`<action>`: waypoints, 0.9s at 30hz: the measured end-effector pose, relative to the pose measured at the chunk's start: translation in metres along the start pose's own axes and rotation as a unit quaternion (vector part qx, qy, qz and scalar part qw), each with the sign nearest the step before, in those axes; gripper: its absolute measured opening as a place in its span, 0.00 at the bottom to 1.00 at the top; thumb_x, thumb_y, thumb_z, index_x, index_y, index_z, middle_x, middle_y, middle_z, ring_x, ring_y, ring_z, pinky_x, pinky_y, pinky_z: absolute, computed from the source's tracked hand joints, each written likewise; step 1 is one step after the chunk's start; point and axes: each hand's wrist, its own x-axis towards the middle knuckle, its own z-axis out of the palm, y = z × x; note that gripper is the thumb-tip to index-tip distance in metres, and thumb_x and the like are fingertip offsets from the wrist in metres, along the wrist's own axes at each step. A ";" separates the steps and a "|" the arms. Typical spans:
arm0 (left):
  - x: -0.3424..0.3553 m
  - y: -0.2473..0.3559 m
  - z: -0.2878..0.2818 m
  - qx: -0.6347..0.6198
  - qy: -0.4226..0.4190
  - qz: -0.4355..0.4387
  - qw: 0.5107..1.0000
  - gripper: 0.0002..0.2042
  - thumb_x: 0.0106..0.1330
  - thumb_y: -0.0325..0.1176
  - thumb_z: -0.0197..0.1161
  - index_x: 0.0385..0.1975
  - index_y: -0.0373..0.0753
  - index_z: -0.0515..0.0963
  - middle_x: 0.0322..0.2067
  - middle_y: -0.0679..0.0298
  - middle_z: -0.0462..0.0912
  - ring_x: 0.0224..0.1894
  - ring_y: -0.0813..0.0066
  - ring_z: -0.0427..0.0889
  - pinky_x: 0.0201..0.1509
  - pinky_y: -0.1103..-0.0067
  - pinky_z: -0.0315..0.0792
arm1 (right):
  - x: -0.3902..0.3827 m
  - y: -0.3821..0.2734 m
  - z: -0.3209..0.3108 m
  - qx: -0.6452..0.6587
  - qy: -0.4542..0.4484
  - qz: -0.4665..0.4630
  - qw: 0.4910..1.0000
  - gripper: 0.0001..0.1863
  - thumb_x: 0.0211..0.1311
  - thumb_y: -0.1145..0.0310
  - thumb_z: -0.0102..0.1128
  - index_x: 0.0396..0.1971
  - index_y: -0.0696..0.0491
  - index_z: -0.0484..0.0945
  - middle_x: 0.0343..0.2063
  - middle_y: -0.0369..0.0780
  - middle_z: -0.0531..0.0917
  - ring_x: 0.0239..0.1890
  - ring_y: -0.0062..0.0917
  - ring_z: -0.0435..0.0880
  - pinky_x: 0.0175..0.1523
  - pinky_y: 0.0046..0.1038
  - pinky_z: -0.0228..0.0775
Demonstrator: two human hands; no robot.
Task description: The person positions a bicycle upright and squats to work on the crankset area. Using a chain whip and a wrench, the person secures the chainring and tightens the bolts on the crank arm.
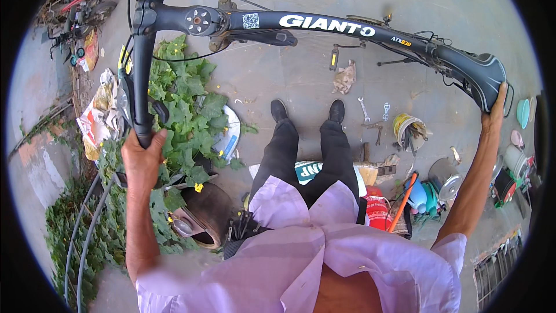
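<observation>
A dark bicycle [255, 21] stands across the upper part of the head view, with its handlebar on the left and its saddle on the right. My left hand [143, 155] is closed around the near end of the black handlebar [142, 81]. A brake lever [124, 97] sits just beyond that hand. At the other end, my right hand [496, 105] grips the rear of the black saddle [476, 71], its lower fingers hidden beneath. Below the top tube, a pedal [334, 58] sticks out toward my feet.
Leafy vines [188, 78] spread at left, beside a crumpled sack [103, 113]. Spanners [364, 109] and a tool bucket [405, 123] lie right of my shoes [279, 110]. Nearer are an orange tube [403, 203] and a red container [377, 208]. More bicycles [87, 3] stand far left.
</observation>
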 end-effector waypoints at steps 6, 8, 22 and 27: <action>-0.080 0.007 0.068 -0.320 -0.148 -0.128 0.927 0.10 0.64 0.29 0.68 0.31 0.37 0.72 0.16 0.67 0.75 0.16 0.78 0.75 0.20 0.81 0.69 | 0.000 0.004 -0.004 -0.025 -0.021 0.002 0.999 0.37 0.63 0.41 0.59 0.60 0.58 0.71 0.56 0.44 0.77 0.54 0.30 0.79 0.61 0.31 0.70; -0.098 0.011 0.091 -0.376 -0.162 -0.140 0.901 0.10 0.64 0.30 0.68 0.30 0.38 0.71 0.16 0.66 0.75 0.16 0.76 0.75 0.23 0.79 0.71 | -0.004 0.002 -0.001 -0.032 -0.036 0.002 0.999 0.38 0.63 0.40 0.58 0.60 0.58 0.71 0.56 0.44 0.78 0.54 0.30 0.80 0.61 0.31 0.71; -0.101 -0.021 0.076 -0.329 -0.036 -0.115 0.937 0.10 0.67 0.33 0.63 0.34 0.38 0.69 0.15 0.69 0.65 0.12 0.79 0.66 0.14 0.81 0.63 | -0.097 -0.004 -0.008 -0.086 0.040 0.032 0.995 0.44 0.54 0.39 0.68 0.56 0.63 0.71 0.50 0.48 0.80 0.50 0.34 0.81 0.52 0.41 0.76; -0.078 -0.007 0.062 -0.292 -0.024 -0.128 0.948 0.10 0.68 0.34 0.62 0.34 0.38 0.68 0.15 0.70 0.64 0.12 0.80 0.64 0.13 0.81 0.60 | -0.115 0.044 -0.025 -0.113 0.039 0.042 0.992 0.43 0.55 0.43 0.69 0.53 0.72 0.73 0.50 0.51 0.80 0.48 0.32 0.81 0.54 0.31 0.74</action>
